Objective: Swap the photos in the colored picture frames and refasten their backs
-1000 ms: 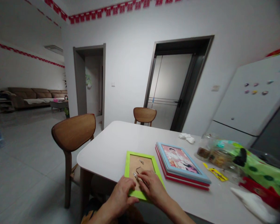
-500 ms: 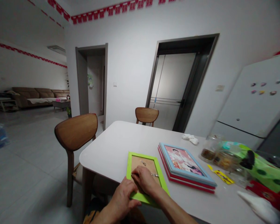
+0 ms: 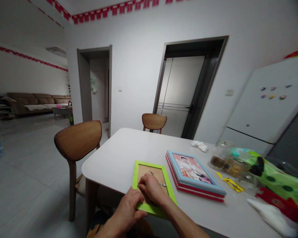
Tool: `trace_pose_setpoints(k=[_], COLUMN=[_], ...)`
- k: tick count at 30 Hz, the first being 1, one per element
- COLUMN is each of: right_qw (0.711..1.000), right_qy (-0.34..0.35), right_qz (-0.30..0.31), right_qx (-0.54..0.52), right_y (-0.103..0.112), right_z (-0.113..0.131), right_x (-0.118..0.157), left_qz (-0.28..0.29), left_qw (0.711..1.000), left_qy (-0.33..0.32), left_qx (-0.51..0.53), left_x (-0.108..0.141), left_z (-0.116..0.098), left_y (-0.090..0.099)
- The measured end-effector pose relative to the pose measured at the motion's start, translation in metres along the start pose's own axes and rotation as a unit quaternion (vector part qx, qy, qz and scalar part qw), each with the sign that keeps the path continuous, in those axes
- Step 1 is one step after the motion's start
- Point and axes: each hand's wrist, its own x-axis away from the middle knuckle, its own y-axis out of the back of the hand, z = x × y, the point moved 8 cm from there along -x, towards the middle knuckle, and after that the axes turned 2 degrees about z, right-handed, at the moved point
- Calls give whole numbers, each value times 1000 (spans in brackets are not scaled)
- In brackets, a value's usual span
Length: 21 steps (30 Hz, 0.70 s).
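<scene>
Lime-green picture frame (image 3: pixel 149 164) lies back-up on the white table (image 3: pixel 129 142); left hand (image 3: pixel 129 205) curls over its near edge, right hand (image 3: pixel 151 189) presses the backing board (image 3: pixel 152 172) near a metal clip (image 3: pixel 163 185), any grip unclear.

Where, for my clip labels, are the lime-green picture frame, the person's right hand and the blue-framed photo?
lime-green picture frame (image 3: pixel 149 165): head view, on its top rail.
right hand (image 3: pixel 151 189): head view, on the back of the hand.
blue-framed photo (image 3: pixel 201 186): head view, on the frame's lower blue rail.

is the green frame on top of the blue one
No, the green frame lies beside the blue frame, under the left hand and right hand.
</scene>
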Motion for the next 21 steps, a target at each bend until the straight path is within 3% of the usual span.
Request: trace_pose_setpoints(k=[6, 15, 21], right_qw=[999, 996, 995], right_qy=[-14, -87, -77], right_qz=[32, -4, -62], right_qx=[-18, -2, 4], right_y=[-4, -9, 17], right_z=[-1, -16, -19], right_x=[0, -14, 5], left_qz=[3, 5, 4], left_qw=[1000, 1000, 1000], left_qy=[1, 16, 1], left_qx=[4, -4, 0], left_x=[3, 4, 6], left_z=[-2, -2, -1], left_y=[0, 1, 2])
